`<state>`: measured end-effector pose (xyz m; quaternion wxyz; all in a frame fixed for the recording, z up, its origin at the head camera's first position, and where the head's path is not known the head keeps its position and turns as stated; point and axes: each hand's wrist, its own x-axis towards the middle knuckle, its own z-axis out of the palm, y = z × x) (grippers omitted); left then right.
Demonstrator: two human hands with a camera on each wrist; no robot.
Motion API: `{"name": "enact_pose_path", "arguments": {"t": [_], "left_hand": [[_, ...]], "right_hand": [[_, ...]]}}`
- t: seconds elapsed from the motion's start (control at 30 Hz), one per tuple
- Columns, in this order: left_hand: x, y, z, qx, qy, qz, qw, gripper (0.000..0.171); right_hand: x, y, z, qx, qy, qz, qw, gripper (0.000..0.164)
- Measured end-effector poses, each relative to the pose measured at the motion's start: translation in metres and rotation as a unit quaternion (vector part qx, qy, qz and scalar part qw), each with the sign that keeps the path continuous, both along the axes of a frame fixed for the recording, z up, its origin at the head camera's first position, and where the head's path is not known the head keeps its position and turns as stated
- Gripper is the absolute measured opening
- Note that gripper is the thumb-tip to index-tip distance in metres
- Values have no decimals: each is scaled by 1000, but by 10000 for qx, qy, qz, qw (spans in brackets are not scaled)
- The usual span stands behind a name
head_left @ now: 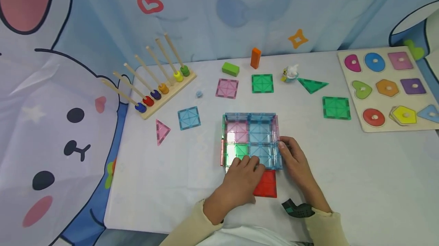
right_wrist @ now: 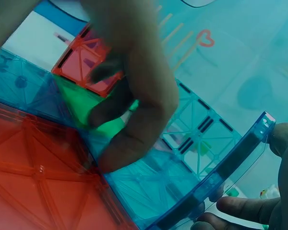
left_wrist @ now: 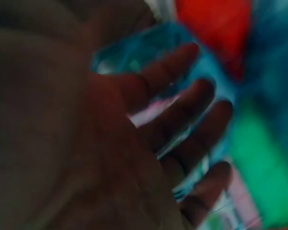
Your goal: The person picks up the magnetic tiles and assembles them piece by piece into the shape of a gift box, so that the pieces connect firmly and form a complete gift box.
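Note:
A box of translucent magnetic tiles (head_left: 262,135) stands at the table's middle, with blue walls and a pink, green and blue floor. My left hand (head_left: 241,181) reaches over its front edge, fingers loosely bent; the left wrist view is dark and blurred, with the fingers (left_wrist: 182,115) spread apart. Below that hand, a red tile (head_left: 268,185) lies flat against the front of the box, partly covered. At the right side, my right hand (head_left: 296,160) touches the outside of an upright blue tile (right_wrist: 216,175) with thumb and fingers (right_wrist: 249,207).
Loose tiles lie beyond and beside the box, including a blue square (head_left: 189,118), pink triangle (head_left: 162,131) and green square (head_left: 337,108). A bead-peg stand (head_left: 171,95) is back left, a shape puzzle board (head_left: 380,97) back right. An orange block (head_left: 255,58) stands near a small figurine (head_left: 290,73).

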<state>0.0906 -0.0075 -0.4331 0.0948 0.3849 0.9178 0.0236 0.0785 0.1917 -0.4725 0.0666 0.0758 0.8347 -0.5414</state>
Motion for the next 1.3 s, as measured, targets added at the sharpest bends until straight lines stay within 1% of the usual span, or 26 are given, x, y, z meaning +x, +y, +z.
{"name": "enact_pose_path", "arguments": {"t": [0.07, 0.17, 0.3, 0.4, 0.47, 0.53, 0.63, 0.7, 0.77, 0.83, 0.9, 0.93, 1.0, 1.1, 1.2, 1.23, 1.3], "left_hand": [[2, 3, -8, -117, -29, 182, 9998, 86], [2, 4, -12, -95, -36, 308, 9995, 84], [1, 3, -9, -149, -140, 234, 9995, 72], [0, 3, -7, -277, -144, 143, 9994, 64], [0, 3, -5, -364, -163, 40, 9992, 63], [-1, 3, -2, -437, -268, -80, 9987, 62], [-4, -1, 6, -411, -583, -223, 9972, 63], [-8, -6, 13, -299, -819, -278, 9958, 59], [-12, -11, 20, -102, -1020, -352, 9941, 48], [-18, -15, 25, 151, -1116, -432, 9927, 34], [-23, -18, 29, 431, -1069, -504, 9921, 21], [-25, -20, 31, 567, -982, -518, 9922, 16], [-29, -21, 33, 789, -664, -466, 9936, 12], [-33, -24, 33, 978, -196, -308, 9945, 9], [-36, -29, 29, 1257, -68, -107, 9920, 18], [-37, -32, 27, 1419, -80, -13, 9898, 25], [-40, -40, 24, 1829, -66, 258, 9828, 40]], "right_hand": [[0, -1, 0, 7, -1, 18, 10000, 45], [-1, -1, -1, 25, 16, 10, 10000, 45], [-1, 0, 0, 7, 49, 29, 10000, 44], [-1, 0, 0, -23, 63, 46, 10000, 44], [-1, 0, 0, -24, 69, 47, 10000, 45], [0, 1, 0, -24, 75, 41, 10000, 44], [-1, 1, 0, -7, 110, 62, 9999, 44], [-1, 1, -1, -6, 122, 81, 9999, 44], [-1, 1, -1, 2, 125, 95, 9999, 45], [-1, 1, -1, 2, 127, 94, 9999, 45], [-1, 1, -1, 17, 143, 87, 9999, 44], [-1, 2, -1, 25, 154, 78, 9998, 44], [-1, 2, -1, 38, 178, 60, 9998, 43], [-1, 2, -1, 74, 195, 41, 9998, 43], [-2, 1, -2, 94, 181, 23, 9998, 43], [-2, 1, -2, 103, 179, 22, 9998, 43], [-2, 0, -3, 84, 169, 33, 9998, 43]]}}
